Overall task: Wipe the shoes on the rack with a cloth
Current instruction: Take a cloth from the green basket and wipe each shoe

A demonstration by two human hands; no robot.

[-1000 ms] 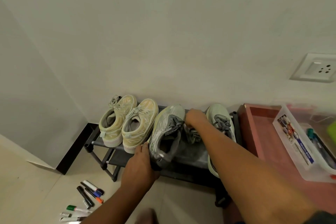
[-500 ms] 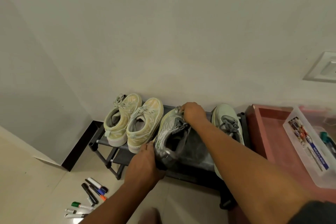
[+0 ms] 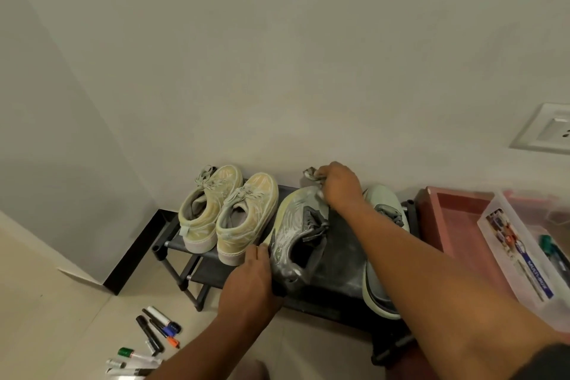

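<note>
A low black shoe rack (image 3: 342, 259) stands against the wall. On its top shelf sit two yellowish sneakers (image 3: 228, 213) at the left, a grey sneaker (image 3: 293, 234) in the middle tilted onto its side, and a pale green sneaker (image 3: 382, 256) at the right, partly hidden by my forearm. My left hand (image 3: 249, 284) holds the grey sneaker's heel. My right hand (image 3: 339, 185) grips a small crumpled grey cloth (image 3: 310, 173) at the grey sneaker's toe.
Several markers (image 3: 151, 339) lie scattered on the tiled floor at the lower left. A reddish tray-like surface (image 3: 456, 225) sits right of the rack with a clear plastic box (image 3: 518, 253) of pens on it. A wall socket (image 3: 552, 133) is at the right.
My right hand with the cloth has slid from the grey sneaker's laces up to its toe. My left hand has stayed on the heel.
</note>
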